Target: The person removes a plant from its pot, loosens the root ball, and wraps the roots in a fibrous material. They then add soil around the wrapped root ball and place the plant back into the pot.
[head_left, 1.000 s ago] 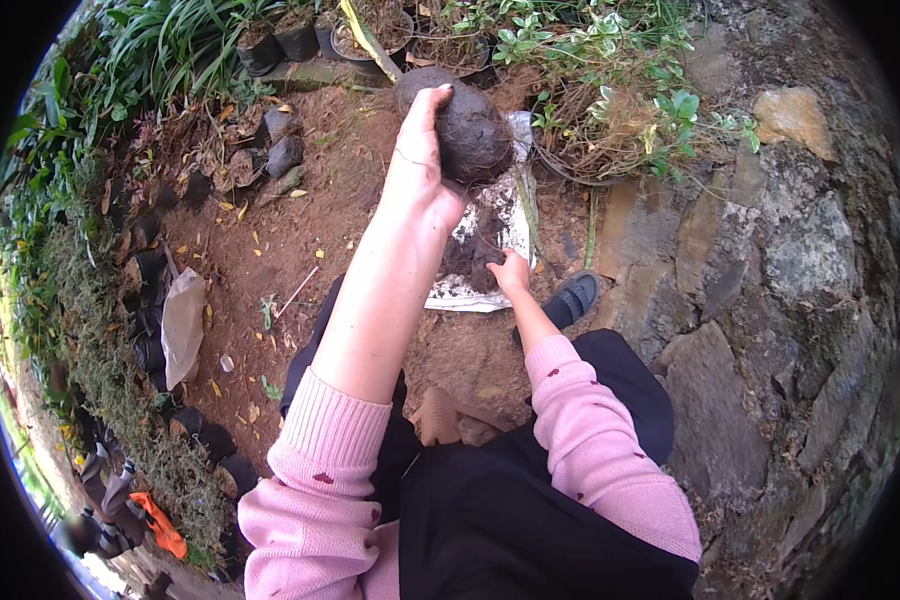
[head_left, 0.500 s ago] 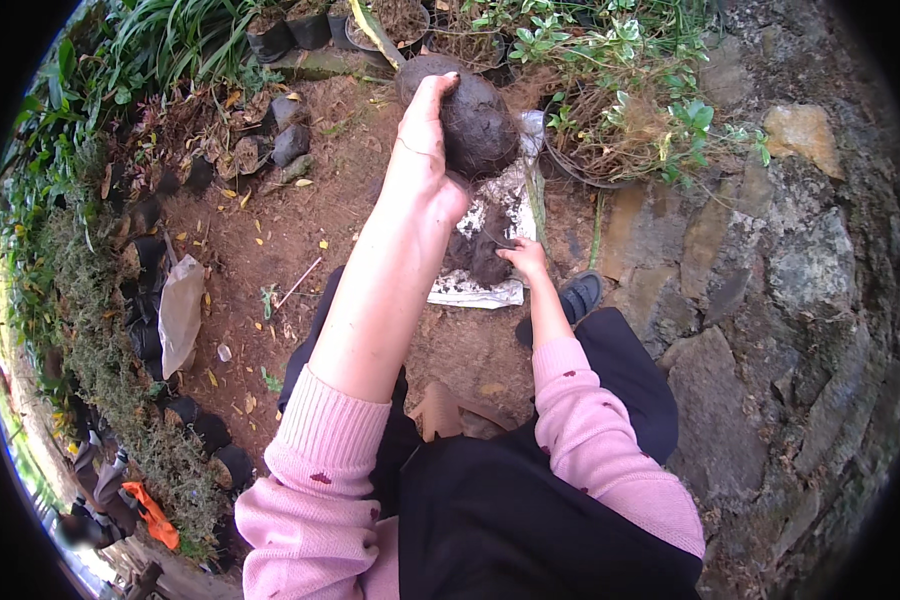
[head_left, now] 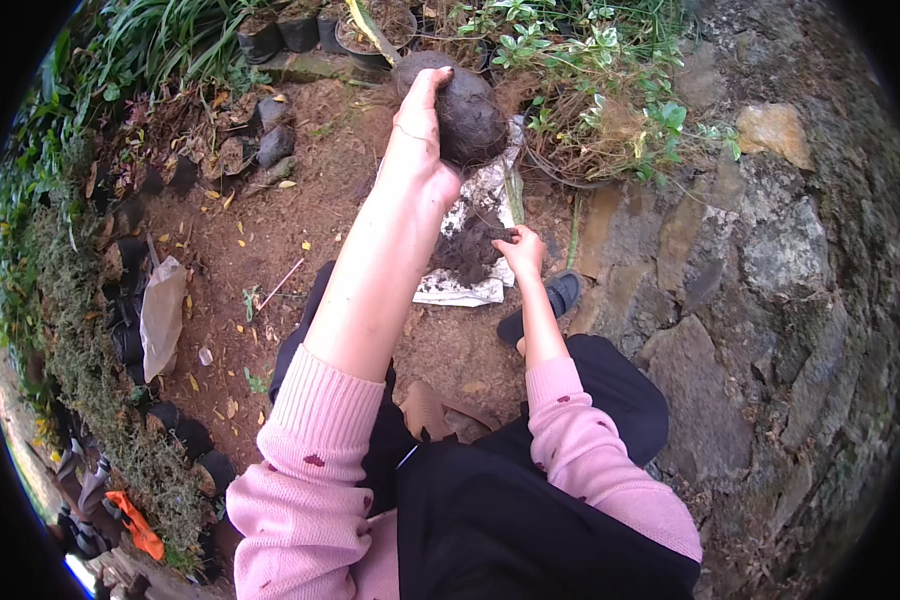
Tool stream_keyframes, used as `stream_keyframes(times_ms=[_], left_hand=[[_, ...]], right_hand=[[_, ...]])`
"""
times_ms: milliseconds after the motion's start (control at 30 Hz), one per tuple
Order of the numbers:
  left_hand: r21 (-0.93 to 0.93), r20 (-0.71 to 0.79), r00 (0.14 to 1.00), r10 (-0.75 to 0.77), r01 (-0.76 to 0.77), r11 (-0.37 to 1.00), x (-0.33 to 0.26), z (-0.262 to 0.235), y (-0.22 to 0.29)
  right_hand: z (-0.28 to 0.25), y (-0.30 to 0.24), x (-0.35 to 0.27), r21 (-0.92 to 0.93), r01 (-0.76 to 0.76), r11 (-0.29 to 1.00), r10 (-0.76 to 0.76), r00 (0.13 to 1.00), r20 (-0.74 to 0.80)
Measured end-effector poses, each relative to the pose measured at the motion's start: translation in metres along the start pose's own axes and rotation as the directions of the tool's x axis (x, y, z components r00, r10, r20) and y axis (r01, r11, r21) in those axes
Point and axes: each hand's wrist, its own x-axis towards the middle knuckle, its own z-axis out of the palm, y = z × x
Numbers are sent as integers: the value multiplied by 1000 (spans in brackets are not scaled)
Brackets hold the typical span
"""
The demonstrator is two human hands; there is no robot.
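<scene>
My left hand point(head_left: 422, 125), arm stretched forward, grips a dark, rounded root ball point(head_left: 477, 122) from its left side. A yellow-green stem point(head_left: 372, 32) runs from its upper left end. Below and beyond the wrist, a white sheet point(head_left: 460, 293) lies on the ground with a heap of dark, loose soil point(head_left: 467, 250) on it. At the right edge of that heap is my right hand point(head_left: 525, 252), thumb and fingers brought together. Whatever sits between those fingertips is too small to make out. My left forearm hides part of the sheet.
Leafy potted plants point(head_left: 595, 120) stand beyond the sheet, and a stone-paved slope point(head_left: 695, 390) rises on the right. Black grow bags point(head_left: 130, 290) and a pale plastic bag point(head_left: 163, 315) line the left. My shoe point(head_left: 562, 293) rests beside the sheet.
My right hand has lifted slightly off the soil, its fingers closing together. The dark clump beside it now looks looser and more spread. The left hand still holds the root ball.
</scene>
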Motion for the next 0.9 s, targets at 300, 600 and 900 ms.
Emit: stream_keyframes(times_ms=[300,600,900], left_hand=[[-95,-25,1000,13,-16,995,1,3,-3],[4,-12,1000,12,-12,1000,-2,9,-8],[-23,5,1000,-7,7,1000,0,3,-4]], right_hand=[[-9,17,-23,109,-91,990,88,995,36],[-11,-3,-26,337,-160,928,165,986,14],[-21,-7,-21,224,-125,967,128,992,-1]])
